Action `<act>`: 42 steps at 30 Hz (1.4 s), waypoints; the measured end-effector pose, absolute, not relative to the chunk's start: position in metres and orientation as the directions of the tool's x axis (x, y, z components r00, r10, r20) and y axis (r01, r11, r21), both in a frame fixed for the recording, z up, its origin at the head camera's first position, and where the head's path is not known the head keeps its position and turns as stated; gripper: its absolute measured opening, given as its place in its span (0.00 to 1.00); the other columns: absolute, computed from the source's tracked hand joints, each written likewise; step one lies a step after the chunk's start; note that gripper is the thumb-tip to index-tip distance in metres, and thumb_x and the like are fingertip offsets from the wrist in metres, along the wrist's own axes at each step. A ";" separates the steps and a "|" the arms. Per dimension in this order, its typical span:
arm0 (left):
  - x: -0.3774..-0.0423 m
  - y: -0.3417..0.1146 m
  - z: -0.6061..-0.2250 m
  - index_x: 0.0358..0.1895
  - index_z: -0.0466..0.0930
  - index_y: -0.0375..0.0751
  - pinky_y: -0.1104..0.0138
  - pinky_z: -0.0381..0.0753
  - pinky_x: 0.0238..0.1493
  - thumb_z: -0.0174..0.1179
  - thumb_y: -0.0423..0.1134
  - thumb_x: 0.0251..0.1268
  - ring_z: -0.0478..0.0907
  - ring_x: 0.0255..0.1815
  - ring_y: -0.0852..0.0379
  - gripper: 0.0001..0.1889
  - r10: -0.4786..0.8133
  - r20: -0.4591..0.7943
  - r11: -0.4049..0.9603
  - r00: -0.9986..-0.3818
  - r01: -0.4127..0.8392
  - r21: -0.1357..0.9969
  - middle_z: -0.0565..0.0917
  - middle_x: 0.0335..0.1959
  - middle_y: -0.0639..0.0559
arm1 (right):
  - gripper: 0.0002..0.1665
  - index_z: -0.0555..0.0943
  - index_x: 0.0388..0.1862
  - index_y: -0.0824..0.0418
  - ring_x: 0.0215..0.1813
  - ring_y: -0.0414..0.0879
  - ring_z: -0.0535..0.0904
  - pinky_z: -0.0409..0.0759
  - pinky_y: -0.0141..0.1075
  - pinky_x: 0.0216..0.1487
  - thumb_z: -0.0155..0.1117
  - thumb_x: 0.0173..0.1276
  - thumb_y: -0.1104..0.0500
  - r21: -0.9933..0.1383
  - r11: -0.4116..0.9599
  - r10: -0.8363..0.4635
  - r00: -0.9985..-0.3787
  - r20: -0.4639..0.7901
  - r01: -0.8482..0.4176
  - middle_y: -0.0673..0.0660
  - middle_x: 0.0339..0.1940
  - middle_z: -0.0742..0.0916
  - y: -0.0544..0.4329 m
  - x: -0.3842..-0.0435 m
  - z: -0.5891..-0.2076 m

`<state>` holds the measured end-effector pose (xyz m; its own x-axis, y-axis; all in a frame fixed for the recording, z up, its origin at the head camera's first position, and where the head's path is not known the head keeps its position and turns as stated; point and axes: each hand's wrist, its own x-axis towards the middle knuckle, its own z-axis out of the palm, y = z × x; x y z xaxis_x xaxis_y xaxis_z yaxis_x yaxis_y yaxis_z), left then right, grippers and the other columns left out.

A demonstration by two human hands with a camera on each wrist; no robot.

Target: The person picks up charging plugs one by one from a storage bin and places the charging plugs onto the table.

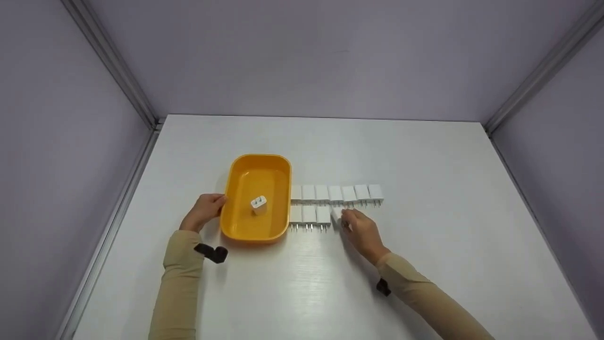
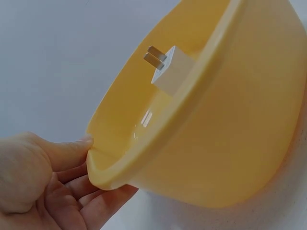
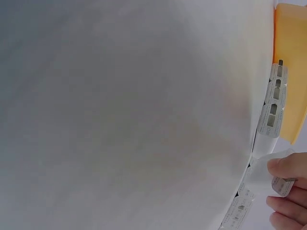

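Note:
My left hand [image 1: 206, 211] grips the left rim of a yellow plastic tub [image 1: 236, 189], thumb on the inside and fingers under the lip in the left wrist view. Inside the tub one white plug charger [image 1: 259, 205] stands with its two prongs up. My right hand [image 1: 362, 230] pinches another white charger [image 1: 336, 215] between thumb and fingers; its prongs [image 3: 289, 179] point toward the palm in the right wrist view. That charger is tilted at the right end of the front row of chargers [image 1: 309, 215], whose prongs face me.
Behind the front row runs a longer back row of white chargers [image 1: 348, 193], prongs also toward me. Both rows reach the tub's right side. Everything stands on a white table [image 1: 424, 156] with grey walls [image 1: 302, 56] at the back and sides.

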<state>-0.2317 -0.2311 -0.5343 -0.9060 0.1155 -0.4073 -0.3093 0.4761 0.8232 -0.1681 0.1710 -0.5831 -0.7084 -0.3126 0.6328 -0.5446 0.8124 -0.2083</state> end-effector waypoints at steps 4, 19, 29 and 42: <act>-0.231 -0.231 -0.535 0.65 0.70 0.28 0.74 0.80 0.47 0.42 0.42 0.78 0.76 0.38 0.70 0.23 0.138 -0.379 0.482 -0.915 -0.273 0.833 0.80 0.56 0.36 | 0.10 0.76 0.27 0.62 0.30 0.45 0.83 0.84 0.34 0.32 0.68 0.57 0.73 -0.216 0.825 -0.309 -0.738 0.599 -0.521 0.55 0.26 0.84 0.170 -0.168 -0.582; -0.231 -0.232 -0.535 0.63 0.72 0.30 0.72 0.80 0.48 0.42 0.42 0.78 0.76 0.38 0.67 0.22 0.137 -0.384 0.490 -0.913 -0.275 0.827 0.82 0.49 0.42 | 0.11 0.77 0.29 0.63 0.33 0.48 0.84 0.85 0.34 0.34 0.67 0.53 0.76 -0.197 0.836 -0.329 -0.754 0.568 -0.513 0.56 0.28 0.85 0.166 -0.167 -0.578; -0.231 -0.230 -0.533 0.65 0.70 0.31 0.69 0.80 0.53 0.41 0.43 0.79 0.76 0.42 0.66 0.23 0.132 -0.403 0.486 -0.906 -0.296 0.822 0.79 0.57 0.37 | 0.10 0.76 0.28 0.64 0.32 0.47 0.82 0.83 0.34 0.31 0.66 0.53 0.75 -0.160 0.845 -0.349 -0.752 0.559 -0.511 0.56 0.27 0.83 0.164 -0.168 -0.579; -0.232 -0.231 -0.535 0.67 0.67 0.32 0.67 0.80 0.57 0.41 0.44 0.79 0.77 0.46 0.65 0.24 0.126 -0.418 0.484 -0.900 -0.312 0.818 0.76 0.63 0.35 | 0.10 0.78 0.27 0.64 0.35 0.48 0.82 0.84 0.33 0.35 0.69 0.52 0.75 -0.158 0.850 -0.355 -0.768 0.532 -0.502 0.56 0.30 0.84 0.160 -0.166 -0.580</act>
